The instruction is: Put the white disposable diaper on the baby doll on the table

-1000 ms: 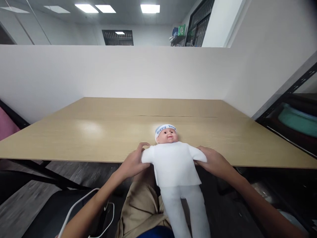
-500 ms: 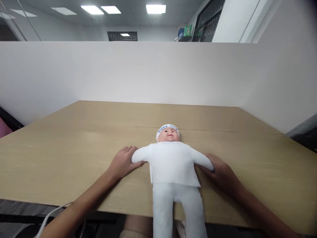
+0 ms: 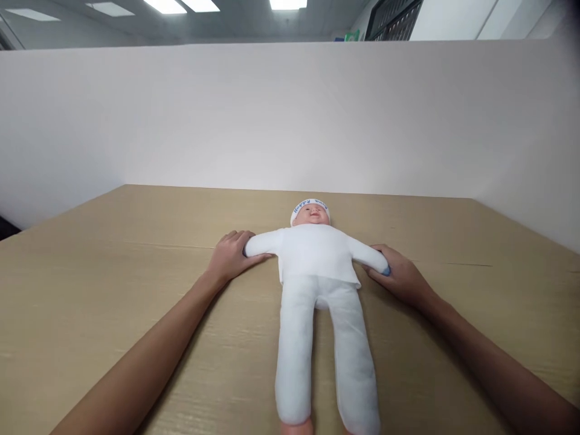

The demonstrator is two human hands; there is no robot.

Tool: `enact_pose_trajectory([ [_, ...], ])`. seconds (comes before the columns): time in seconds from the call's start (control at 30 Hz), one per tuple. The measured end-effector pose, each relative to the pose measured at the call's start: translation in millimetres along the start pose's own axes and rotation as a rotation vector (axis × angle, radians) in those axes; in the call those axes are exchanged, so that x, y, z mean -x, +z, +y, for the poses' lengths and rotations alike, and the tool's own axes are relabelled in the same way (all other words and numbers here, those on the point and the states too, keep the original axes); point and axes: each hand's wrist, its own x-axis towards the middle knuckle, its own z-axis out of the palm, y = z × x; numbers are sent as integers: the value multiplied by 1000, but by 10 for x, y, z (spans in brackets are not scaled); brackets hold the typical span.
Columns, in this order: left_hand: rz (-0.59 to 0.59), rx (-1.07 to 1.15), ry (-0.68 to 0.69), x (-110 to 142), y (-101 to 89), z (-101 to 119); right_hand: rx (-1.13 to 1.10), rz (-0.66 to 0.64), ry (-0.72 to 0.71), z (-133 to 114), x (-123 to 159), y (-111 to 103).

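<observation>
A baby doll (image 3: 317,254) in a white top and white trousers lies on its back on the wooden table, its head away from me. Blue lettering runs across its white headband. Its legs stretch toward me, and the ends of the feet are cut off by the lower frame edge. My left hand (image 3: 232,255) grips the doll's arm on the left side near its end, thumb below the sleeve. On the other side, my right hand (image 3: 401,275) is closed around the opposite arm, where a bit of blue shows at the sleeve end. Both doll arms are spread outward.
The table (image 3: 136,302) has light wood grain and a thin seam across it. A white partition (image 3: 290,115) rises along its far edge and continues on the right. Ceiling lights and a dark grille show above the partition.
The doll has slid farther from me across the table, both hands moving with it and still gripping its arms. More of its legs now show, and the camera view has shifted.
</observation>
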Motion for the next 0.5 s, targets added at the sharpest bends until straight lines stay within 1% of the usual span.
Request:
enact_pose_trajectory([
  [0.1, 32, -36, 17, -170, 147, -150, -6, 42, -48, 155, -269, 85],
  [0.23, -1, -32, -31, -265, 253, -255, 36, 85, -98, 375, -472, 178],
  [0.33, -37, -23, -75, -240, 263, -254, 64, 96, -99, 499, -484, 232],
  [0.4, -38, -21, -111, -182, 247, -225, 73, 120, -98, 533, -445, 254],
  [0.47, 2, -24, -156, -96, 222, -177, 85, 185, -98, 488, -374, 253],
  [0.5, 37, -25, -181, -47, 205, -142, 89, 236, -94, 419, -320, 241],
])
